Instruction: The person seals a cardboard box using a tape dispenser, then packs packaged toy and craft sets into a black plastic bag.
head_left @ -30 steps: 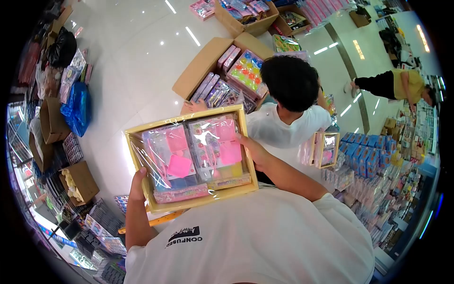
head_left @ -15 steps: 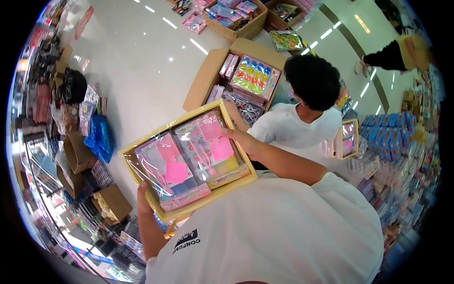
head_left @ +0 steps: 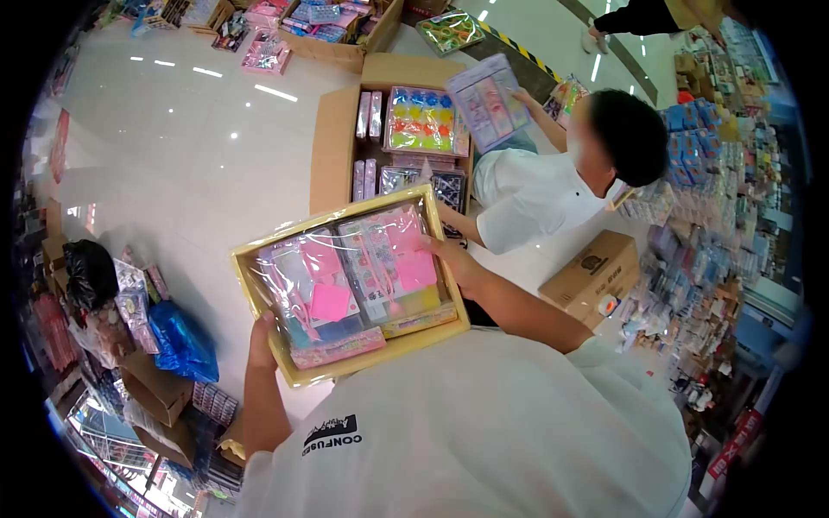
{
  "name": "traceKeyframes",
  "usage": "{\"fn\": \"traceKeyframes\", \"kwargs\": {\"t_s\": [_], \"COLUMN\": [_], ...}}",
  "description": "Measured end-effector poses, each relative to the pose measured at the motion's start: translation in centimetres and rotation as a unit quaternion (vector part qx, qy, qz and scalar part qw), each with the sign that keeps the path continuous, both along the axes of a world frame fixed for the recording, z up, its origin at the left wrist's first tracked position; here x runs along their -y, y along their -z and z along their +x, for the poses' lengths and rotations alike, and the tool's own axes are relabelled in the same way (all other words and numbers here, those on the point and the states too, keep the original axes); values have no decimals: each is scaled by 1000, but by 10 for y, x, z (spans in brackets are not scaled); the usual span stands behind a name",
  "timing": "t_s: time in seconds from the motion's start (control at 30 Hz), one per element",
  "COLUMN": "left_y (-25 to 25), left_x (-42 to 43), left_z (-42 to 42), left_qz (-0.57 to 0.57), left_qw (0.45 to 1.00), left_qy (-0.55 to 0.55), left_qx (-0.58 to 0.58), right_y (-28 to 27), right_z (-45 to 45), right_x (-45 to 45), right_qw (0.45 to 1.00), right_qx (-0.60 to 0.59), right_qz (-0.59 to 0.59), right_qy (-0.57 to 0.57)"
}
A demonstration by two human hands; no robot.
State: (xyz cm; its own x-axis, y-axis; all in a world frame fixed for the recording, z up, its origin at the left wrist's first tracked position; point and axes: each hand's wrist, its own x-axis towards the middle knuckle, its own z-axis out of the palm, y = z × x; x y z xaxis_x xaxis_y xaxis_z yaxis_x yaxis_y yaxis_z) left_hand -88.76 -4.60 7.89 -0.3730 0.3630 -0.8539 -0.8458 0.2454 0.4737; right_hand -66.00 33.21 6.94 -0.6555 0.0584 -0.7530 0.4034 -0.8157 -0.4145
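Observation:
A yellow-rimmed box (head_left: 350, 285) under clear wrap is held in front of my chest, tilted slightly. Pink square pieces and small packets show through its film. My left hand (head_left: 263, 332) grips its left edge, thumb on the rim. On the right edge my right hand (head_left: 447, 259) is closed, its fingers partly hidden by the box. Just beyond stands an open carton (head_left: 332, 151) with packaged toys, among them a pack of colourful pieces (head_left: 423, 121). A person in a white shirt (head_left: 540, 198) beside it holds up a purple package (head_left: 490, 102).
A closed brown carton (head_left: 591, 272) stands at the right on the floor, near stacked goods (head_left: 691, 302). Another carton of packages (head_left: 380, 34) is at the top. To the left lie a blue bag (head_left: 183, 341), a black bag (head_left: 91, 272) and open boxes (head_left: 155, 388).
The view has swung right. The co-worker has turned and now holds a purple package above the open carton. My hands still hold the yellow-rimmed box.

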Motion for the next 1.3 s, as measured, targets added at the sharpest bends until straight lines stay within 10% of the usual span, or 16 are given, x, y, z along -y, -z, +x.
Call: {"fn": "traceKeyframes", "kwargs": {"t_s": [1.3], "left_y": [64], "left_x": [-59], "left_z": [2], "left_qz": [92], "left_qw": [987], "left_qy": [128], "left_qx": [38], "right_y": [37], "right_z": [58], "right_x": [-12], "right_qw": [987], "right_qx": [28], "right_qz": [-80], "right_qy": [136]}}
